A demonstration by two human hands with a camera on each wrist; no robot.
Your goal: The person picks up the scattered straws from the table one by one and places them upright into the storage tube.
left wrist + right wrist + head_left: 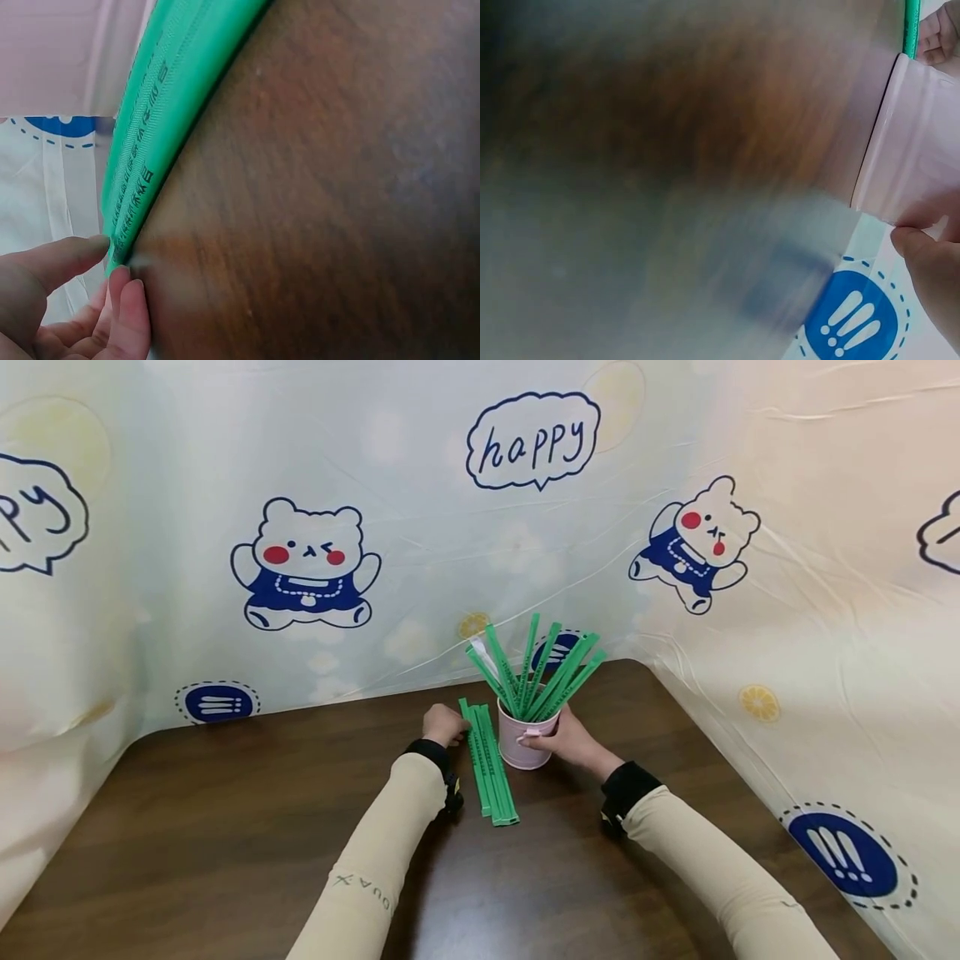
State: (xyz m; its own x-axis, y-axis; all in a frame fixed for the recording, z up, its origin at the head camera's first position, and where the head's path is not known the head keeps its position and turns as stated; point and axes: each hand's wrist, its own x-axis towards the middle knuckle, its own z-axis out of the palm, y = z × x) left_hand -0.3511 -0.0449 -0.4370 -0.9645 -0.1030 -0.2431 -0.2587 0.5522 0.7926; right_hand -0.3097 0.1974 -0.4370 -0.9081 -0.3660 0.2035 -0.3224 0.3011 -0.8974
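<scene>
A small pink bucket (517, 747) stands upright on the table, holding several long, slim green wrapped straws (566, 681) that fan out above its rim. My right hand (573, 739) grips the bucket from its right side; in the right wrist view the thumb (930, 270) presses the pink wall. Left of the bucket, several more green wrapped straws (491, 768) lie side by side on the wood. With thumb and fingertips, my left hand (444, 725) pinches the far end of the leftmost straw (150, 142). Black print runs along the wrappers.
The brown wooden table (225, 827) ends just behind the bucket. A patterned cloth (420, 527) with bears and speech bubbles hangs along the back and right edges. Among the bucket's straws a white strip (483, 653) shows.
</scene>
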